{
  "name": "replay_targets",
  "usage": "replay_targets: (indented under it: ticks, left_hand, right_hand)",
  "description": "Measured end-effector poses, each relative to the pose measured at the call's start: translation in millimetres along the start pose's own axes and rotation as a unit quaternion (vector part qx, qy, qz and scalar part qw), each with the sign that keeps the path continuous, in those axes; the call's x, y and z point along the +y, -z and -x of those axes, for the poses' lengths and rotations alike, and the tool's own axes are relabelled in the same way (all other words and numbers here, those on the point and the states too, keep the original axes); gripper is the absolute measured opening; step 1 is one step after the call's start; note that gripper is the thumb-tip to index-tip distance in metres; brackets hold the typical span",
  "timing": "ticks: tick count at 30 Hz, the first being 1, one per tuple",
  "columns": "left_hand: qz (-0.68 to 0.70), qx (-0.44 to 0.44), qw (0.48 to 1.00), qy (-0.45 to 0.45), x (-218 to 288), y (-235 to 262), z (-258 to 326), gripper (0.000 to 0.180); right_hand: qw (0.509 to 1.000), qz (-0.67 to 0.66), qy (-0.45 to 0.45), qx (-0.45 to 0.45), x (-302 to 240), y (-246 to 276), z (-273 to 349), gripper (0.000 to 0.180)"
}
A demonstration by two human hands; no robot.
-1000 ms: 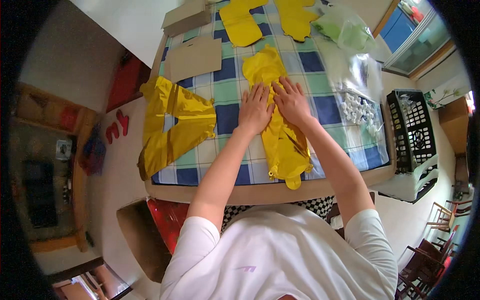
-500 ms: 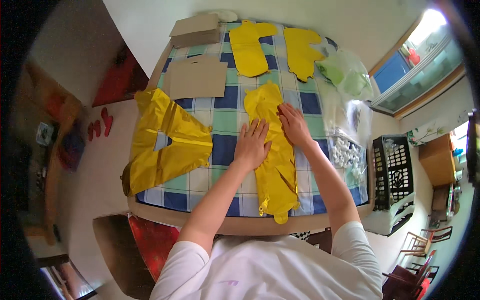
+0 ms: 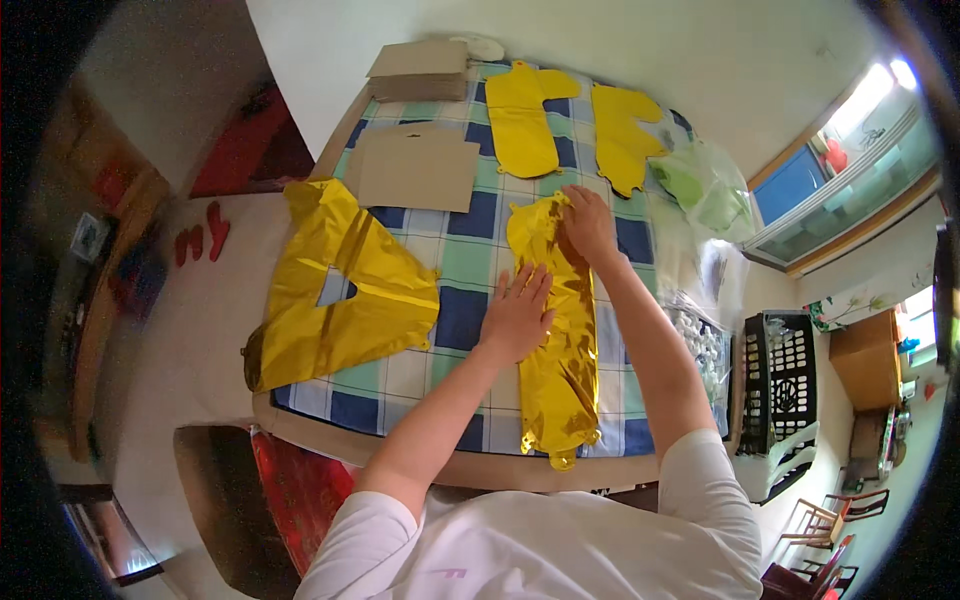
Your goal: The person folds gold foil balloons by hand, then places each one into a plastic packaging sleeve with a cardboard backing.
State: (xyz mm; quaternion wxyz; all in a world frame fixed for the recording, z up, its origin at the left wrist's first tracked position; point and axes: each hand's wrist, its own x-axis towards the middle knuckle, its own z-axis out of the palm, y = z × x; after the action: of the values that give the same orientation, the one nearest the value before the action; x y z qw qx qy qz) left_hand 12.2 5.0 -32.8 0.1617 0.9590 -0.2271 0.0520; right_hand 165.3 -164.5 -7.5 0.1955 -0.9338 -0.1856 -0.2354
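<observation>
A long, crinkled gold foil balloon (image 3: 561, 340) lies flat on the blue, green and white checked tablecloth (image 3: 470, 255), running from the table's middle to its near edge. My left hand (image 3: 517, 312) lies open and flat on the balloon's left side at mid-length. My right hand (image 3: 587, 224) is at the balloon's far end, fingers curled onto the foil there. A larger gold foil balloon with a triangular hole (image 3: 340, 285) is spread over the table's left edge.
Two more flat gold balloons (image 3: 522, 118) (image 3: 620, 135) lie at the far side. A flat cardboard sheet (image 3: 418, 168) and a stack of cardboard (image 3: 420, 72) sit far left. Clear plastic bags (image 3: 705, 180) and a black crate (image 3: 783, 380) are on the right.
My right hand has slid away from me along the balloon to its far end. My left hand has stayed pressed on the middle. The view has tilted up the table.
</observation>
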Motion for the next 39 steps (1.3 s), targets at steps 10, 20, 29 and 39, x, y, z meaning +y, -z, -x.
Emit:
replay_targets:
  ticks: [10,20,29,39]
  left_hand:
    - [0.03,-0.01,0.999,0.005,10.4,8.7,0.2,0.056]
    - [0.199,0.199,0.959,0.009,-1.3,-17.1,-3.3,0.037]
    - [0.496,0.438,0.742,0.111,-19.0,10.1,37.3,0.025]
    - [0.146,0.108,0.98,-0.084,25.5,27.4,114.7,0.042]
  right_hand:
    - [0.977,0.051,0.201,-0.059,-116.6,-85.1,-42.4,0.032]
    - [0.996,-0.015,0.079,0.034,-131.2,-21.3,-61.5,0.021]
    - [0.993,-0.06,0.103,0.019,-76.7,127.3,124.7,0.032]
    - [0.996,-0.059,0.047,-0.039,-73.2,156.4,271.1,0.039]
